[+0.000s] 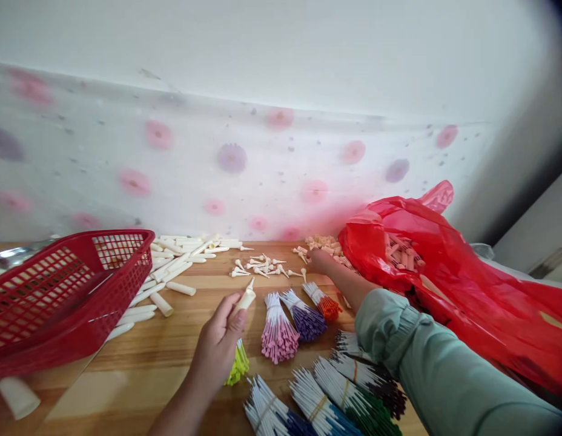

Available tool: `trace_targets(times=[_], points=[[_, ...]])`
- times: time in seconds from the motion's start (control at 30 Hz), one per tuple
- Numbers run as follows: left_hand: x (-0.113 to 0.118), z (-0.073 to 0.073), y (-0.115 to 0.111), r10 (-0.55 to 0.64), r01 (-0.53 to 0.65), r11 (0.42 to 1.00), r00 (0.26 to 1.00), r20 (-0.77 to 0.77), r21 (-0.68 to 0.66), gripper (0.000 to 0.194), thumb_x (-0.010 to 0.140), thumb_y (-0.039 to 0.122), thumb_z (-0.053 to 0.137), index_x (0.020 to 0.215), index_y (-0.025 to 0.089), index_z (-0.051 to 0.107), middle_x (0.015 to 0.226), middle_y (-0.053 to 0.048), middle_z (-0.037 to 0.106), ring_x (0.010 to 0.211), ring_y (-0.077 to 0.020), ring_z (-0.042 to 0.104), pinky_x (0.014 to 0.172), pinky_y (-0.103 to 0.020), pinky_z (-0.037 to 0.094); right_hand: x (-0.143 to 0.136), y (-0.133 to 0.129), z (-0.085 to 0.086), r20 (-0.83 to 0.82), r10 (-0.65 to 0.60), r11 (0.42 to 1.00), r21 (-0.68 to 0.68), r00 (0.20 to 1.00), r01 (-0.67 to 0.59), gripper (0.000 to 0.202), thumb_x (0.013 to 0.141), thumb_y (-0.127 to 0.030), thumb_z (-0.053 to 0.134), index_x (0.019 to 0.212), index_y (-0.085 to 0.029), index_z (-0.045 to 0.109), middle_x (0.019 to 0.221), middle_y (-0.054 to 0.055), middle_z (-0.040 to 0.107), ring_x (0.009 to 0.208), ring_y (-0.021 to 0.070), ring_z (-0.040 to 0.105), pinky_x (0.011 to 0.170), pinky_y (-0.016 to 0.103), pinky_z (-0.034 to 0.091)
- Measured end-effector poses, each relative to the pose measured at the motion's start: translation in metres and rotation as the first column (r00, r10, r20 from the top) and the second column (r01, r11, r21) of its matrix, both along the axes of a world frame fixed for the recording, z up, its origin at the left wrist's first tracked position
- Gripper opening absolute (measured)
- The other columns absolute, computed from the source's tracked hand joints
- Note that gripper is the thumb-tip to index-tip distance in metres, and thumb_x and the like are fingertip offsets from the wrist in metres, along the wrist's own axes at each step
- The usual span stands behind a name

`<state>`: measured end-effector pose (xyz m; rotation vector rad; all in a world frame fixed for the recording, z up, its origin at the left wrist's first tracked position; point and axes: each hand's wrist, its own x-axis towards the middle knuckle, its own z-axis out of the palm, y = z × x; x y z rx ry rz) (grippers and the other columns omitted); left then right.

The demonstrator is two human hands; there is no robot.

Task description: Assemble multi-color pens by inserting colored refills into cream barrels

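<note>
My left hand [220, 339] is closed around a cream plastic tube [244, 301] with a narrow pointed tip standing out of its top end. My right hand [321, 261] reaches to the back of the table, fingers drawn together over a pile of small beige pieces [326, 244]. What lies between those fingertips is too small to make out. Between the hands are scattered small cream pointed tips [263, 266]. Close to my left hand is a bundle of thin sticks with yellow-green ends [238, 365], partly hidden by that hand.
On the left stands a red basket [122, 284] beside a heap of cream tubes [172, 260]. A red plastic bag [444, 260] holding beige pieces lies right. White stick bundles with pink [280, 336], purple [308, 321], orange [329, 307], blue and green [372, 412] ends cover the front.
</note>
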<state>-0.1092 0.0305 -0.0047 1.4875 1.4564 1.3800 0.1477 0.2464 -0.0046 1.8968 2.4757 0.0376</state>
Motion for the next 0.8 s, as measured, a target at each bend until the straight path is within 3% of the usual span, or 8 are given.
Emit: trace_targets(times=[0.1, 0.2, 0.4, 0.5, 0.57, 0.63, 0.67, 0.8], points=[[-0.002, 0.002, -0.001, -0.029, 0.046, 0.989, 0.992, -0.119, 0.142, 0.033, 0.085, 0.041, 0.053, 0.108, 0.021, 0.065, 0.096, -0.006, 0.065, 0.091, -0.0214, 0.060, 0.082, -0.030, 0.045, -0.002, -0.005, -0.004, -0.035, -0.010, 0.999, -0.037, 0.999, 0.009, 0.032, 0.091, -0.031, 0.056, 0.118, -0.015, 0.054, 0.118, 0.009, 0.058, 0.100, 0.0210, 0.060, 0.083, 0.041, 0.052], [-0.003, 0.006, -0.002, -0.053, 0.081, 0.970, 0.990, -0.128, 0.227, 0.028, 0.085, 0.035, 0.056, 0.107, 0.023, 0.067, 0.102, -0.006, 0.065, 0.100, -0.0227, 0.058, 0.090, -0.031, 0.042, 0.003, -0.015, 0.000, -0.104, -0.007, 0.999, -0.047, 0.995, 0.002, 0.032, 0.091, -0.031, 0.056, 0.118, -0.015, 0.055, 0.118, 0.009, 0.058, 0.100, 0.0209, 0.060, 0.083, 0.041, 0.052], [0.002, 0.012, -0.011, -0.251, 0.223, 0.959, 0.955, 0.159, 0.176, 0.026, 0.084, 0.037, 0.059, 0.106, 0.025, 0.069, 0.101, -0.006, 0.065, 0.094, -0.0215, 0.059, 0.086, -0.030, 0.044, 0.006, -0.064, 0.038, -0.388, 0.092, 0.995, 0.077, 0.917, -0.068, 0.021, 0.090, -0.026, 0.056, 0.107, -0.013, 0.060, 0.108, 0.008, 0.062, 0.094, 0.0191, 0.062, 0.082, 0.038, 0.052], [0.006, 0.015, -0.017, -0.355, 0.311, 0.929, 0.901, 0.249, 0.199, 0.023, 0.082, 0.040, 0.062, 0.098, 0.025, 0.070, 0.093, -0.004, 0.066, 0.089, -0.0200, 0.059, 0.082, -0.028, 0.045, 0.000, -0.126, 0.066, -0.557, 0.214, 0.974, 0.185, 0.802, -0.131, 0.014, 0.089, -0.013, 0.050, 0.098, -0.013, 0.061, 0.102, 0.009, 0.064, 0.095, 0.0181, 0.062, 0.081, 0.031, 0.052], [0.009, 0.018, -0.021, -0.388, 0.346, 0.915, 0.894, 0.223, 0.207, 0.021, 0.082, 0.039, 0.062, 0.097, 0.026, 0.071, 0.090, -0.003, 0.066, 0.085, -0.0188, 0.059, 0.079, -0.026, 0.045, -0.006, -0.177, 0.082, -0.645, 0.337, 0.940, 0.266, 0.686, -0.213, 0.013, 0.088, -0.016, 0.053, 0.096, -0.020, 0.063, 0.104, 0.006, 0.064, 0.100, 0.0167, 0.061, 0.082, 0.028, 0.052], [0.014, 0.022, -0.025, -0.394, 0.363, 0.911, 0.907, 0.147, 0.197, 0.020, 0.082, 0.036, 0.063, 0.098, 0.027, 0.072, 0.090, -0.003, 0.067, 0.084, -0.0189, 0.060, 0.077, -0.026, 0.045, -0.013, -0.222, 0.092, -0.774, 0.537, 0.837, 0.441, 0.334, -0.325, 0.015, 0.084, -0.017, 0.059, 0.096, -0.023, 0.066, 0.099, 0.006, 0.066, 0.095, 0.0193, 0.063, 0.078, 0.032, 0.053], [0.016, 0.024, -0.027, -0.393, 0.371, 0.909, 0.914, 0.100, 0.190, 0.021, 0.082, 0.034, 0.063, 0.099, 0.027, 0.072, 0.091, -0.003, 0.068, 0.084, -0.0196, 0.060, 0.077, -0.026, 0.046, -0.017, -0.239, 0.094, -0.761, 0.586, 0.802, 0.498, 0.277, -0.329, 0.020, 0.083, -0.015, 0.060, 0.100, -0.025, 0.067, 0.098, 0.006, 0.066, 0.092, 0.0183, 0.063, 0.076, 0.031, 0.053], [0.026, 0.029, -0.034, -0.396, 0.401, 0.903, 0.916, -0.061, 0.155, 0.025, 0.080, 0.032, 0.064, 0.103, 0.025, 0.073, 0.085, -0.005, 0.071, 0.078, -0.0216, 0.063, 0.072, -0.028, 0.048, -0.021, -0.262, 0.087, -0.743, 0.601, 0.796, 0.523, 0.294, -0.304, 0.026, 0.083, -0.014, 0.061, 0.105, -0.024, 0.067, 0.096, 0.007, 0.065, 0.087, 0.0174, 0.063, 0.074, 0.030, 0.052]])
